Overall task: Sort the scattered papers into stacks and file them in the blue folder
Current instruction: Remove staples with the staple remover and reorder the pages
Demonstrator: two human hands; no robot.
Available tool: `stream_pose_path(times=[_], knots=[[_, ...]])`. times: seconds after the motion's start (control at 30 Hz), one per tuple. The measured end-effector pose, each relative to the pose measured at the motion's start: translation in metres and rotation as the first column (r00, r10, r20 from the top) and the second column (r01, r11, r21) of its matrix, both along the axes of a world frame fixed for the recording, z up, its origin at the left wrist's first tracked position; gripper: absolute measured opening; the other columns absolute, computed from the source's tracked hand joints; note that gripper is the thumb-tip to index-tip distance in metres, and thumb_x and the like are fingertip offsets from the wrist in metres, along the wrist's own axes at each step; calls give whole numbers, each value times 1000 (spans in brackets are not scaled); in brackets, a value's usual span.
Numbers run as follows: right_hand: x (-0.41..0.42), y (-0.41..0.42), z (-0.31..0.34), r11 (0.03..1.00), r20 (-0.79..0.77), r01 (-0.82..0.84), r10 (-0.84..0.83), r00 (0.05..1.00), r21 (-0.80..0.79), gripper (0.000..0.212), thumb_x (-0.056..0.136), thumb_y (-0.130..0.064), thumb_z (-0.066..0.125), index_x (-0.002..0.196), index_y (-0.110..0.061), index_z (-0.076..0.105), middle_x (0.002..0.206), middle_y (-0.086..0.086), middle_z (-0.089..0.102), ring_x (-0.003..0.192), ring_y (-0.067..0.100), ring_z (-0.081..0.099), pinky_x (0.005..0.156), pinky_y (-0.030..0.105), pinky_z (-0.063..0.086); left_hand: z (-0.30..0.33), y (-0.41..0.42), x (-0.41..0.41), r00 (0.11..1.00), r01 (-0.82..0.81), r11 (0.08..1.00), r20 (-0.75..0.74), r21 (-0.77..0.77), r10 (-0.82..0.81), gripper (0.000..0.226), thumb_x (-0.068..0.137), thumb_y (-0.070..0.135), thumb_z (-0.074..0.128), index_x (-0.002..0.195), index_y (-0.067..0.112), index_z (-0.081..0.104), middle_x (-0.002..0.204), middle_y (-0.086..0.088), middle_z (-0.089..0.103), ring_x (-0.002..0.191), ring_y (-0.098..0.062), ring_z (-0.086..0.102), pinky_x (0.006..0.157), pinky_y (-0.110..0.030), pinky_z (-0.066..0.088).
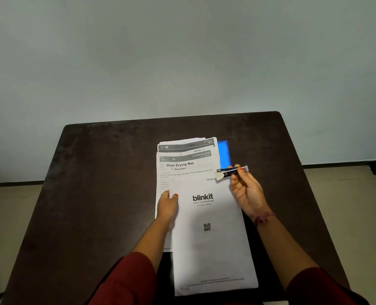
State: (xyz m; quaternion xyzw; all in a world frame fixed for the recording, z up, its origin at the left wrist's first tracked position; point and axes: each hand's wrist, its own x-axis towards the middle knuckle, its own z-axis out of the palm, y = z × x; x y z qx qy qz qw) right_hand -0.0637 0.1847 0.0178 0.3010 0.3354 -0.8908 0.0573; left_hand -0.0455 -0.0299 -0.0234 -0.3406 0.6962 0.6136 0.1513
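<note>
the left hand [167, 205] pinched one "blinkit" sheet [211, 234]. past its fingers lay one "wipe drying mat" page [182, 167]. the right hand [246, 190] gripped one stapler [232, 170].

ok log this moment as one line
left hand: holds white blinkit sheet | right hand: pinches black metal clip | blue folder: under papers

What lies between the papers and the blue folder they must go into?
The folder lies shut beneath the papers, only its right edge showing. The stack and the blinkit sheet rest on its cover, so they must come off before it can open.
</note>
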Motion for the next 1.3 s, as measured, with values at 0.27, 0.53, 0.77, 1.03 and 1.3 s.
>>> stream_pose_path(times=[0.27, 0.53, 0.77, 1.03, 1.3], knots=[[-3, -33, -4, 849, -60, -407, 451, 891, 337, 20, 95, -10, 50, 112, -15, 58, 105, 0, 69, 88, 4, 67, 80, 18, 54, 2, 4, 8, 996, -41, 999, -73, 28, 43, 29, 98, 8, 41, 124, 4, 54, 126, -8, 60, 113, -23, 56, 94, -27, 41], [-17, -56, 9, 536, -13, -509, 697, 717, 673, 26, 95, -8, 54, 119, -18, 58, 117, -3, 64, 106, 2, 61, 92, 18, 49, 9, 6, 21, 984, -18, 1000, -175, 11, 20, 27, 102, 13, 37, 127, 16, 48, 118, 6, 52, 105, -13, 52, 90, -27, 41], [-37, -58, 12, 273, 89, -517, 816, 571, 811, 28, 95, -11, 56, 121, -17, 56, 113, -12, 62, 102, -8, 59, 87, 8, 43, 3, 6, 23, 979, -10, 1000, -202, -19, 6, 19, 102, 15, 39, 113, 21, 54, 117, -2, 60, 105, -19, 57, 94, -36, 48], [-64, -60, 11, 103, 176, -565, 892, 417, 818, 31, 95, -14, 56, 125, -13, 55, 117, -10, 61, 98, -14, 58, 83, 2, 41, 2, 3, 25, 981, 0, 1000, -196, -12, -2, 26, 102, 17, 40, 122, 7, 54, 119, -4, 59, 107, -18, 57, 88, -26, 48], [-82, -68, 7, 70, 181, -656, 934, 307, 751, 31, 96, -11, 53, 127, -13, 53, 123, -3, 60, 106, 7, 63, 92, 21, 51, 2, 3, 24, 982, -5, 1000, -188, -22, 1, 26, 102, 16, 43, 123, 8, 55, 114, 1, 59, 108, -17, 56, 94, -30, 46]])
